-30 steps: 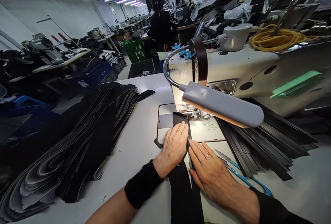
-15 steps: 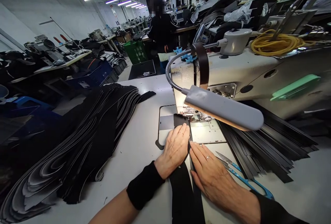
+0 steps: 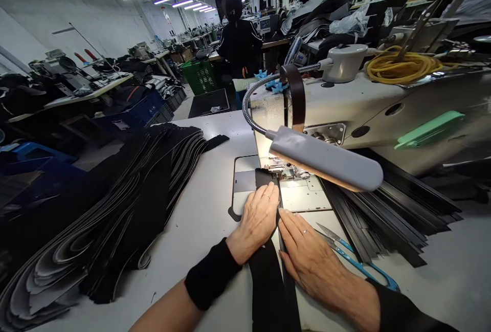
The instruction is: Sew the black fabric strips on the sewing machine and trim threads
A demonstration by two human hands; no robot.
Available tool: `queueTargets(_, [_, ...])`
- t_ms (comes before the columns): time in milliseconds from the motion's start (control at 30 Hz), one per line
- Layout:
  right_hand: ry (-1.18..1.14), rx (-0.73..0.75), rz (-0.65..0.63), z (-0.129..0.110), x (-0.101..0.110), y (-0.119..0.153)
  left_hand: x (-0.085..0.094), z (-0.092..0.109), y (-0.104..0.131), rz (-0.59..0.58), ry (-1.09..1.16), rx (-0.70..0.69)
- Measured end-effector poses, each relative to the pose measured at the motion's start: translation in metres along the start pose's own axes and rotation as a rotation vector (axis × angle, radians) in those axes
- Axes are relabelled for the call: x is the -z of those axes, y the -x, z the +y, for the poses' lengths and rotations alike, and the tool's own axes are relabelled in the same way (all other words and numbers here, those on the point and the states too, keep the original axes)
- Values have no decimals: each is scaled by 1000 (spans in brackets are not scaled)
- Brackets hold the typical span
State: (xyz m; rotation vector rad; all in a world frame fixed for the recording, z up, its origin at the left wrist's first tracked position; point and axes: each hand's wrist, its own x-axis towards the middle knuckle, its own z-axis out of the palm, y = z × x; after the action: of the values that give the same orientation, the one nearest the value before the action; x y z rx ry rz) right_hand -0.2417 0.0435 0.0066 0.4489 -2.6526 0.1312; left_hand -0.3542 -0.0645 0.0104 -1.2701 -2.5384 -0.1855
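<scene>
Guiding a broad black fabric strip (image 3: 267, 288) and a narrower dark strip (image 3: 291, 299) toward the presser foot (image 3: 276, 169) seems to be the step in hand. The broad strip's far end lies at the foot, and both tails run back on its near side. Just in front of the foot, the left hand (image 3: 259, 214) lies over the broad strip, fingers pressed together; its thumb is hidden, so I cannot tell whether it pinches. Farther out and to the foot's right, the right hand (image 3: 312, 252) rests along the narrower strip, fingers outstretched side by side, thumb apart. Blue-handled scissors (image 3: 350, 259) lie beyond that hand, to the foot's right; cut black panels (image 3: 149, 183) are piled well to its left. The next move probably calls for even, flat feeding with both edges aligned.
</scene>
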Motion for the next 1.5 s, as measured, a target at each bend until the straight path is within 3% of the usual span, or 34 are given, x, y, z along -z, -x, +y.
queueTargets(300, [-34,-28,17,4,-4,-1,0,-2,-4,-49,31,13])
queueTargets(467, [-29,-25,-9,6,-5,-3,5,-2,-11,-145,131,58])
queueTargets(567, [-33,-5,-20,6,-4,-2,20,-11,-10,-252,287,48])
queueTargets(767, [-82,-18,-45,7,-1,0,61,-53,15,-494,602,30])
queueTargets(900, [-64,6,-14,5,1,-1,56,-49,28,-353,481,-94])
queueTargets(1100, [8,11,65,1,2,16,35,-21,23,-172,430,-471])
queueTargets(1200, [5,12,99,1,3,24,37,-18,24,-121,457,-473])
queueTargets(1500, [-17,19,72,1,9,22,32,-12,26,-212,433,-403])
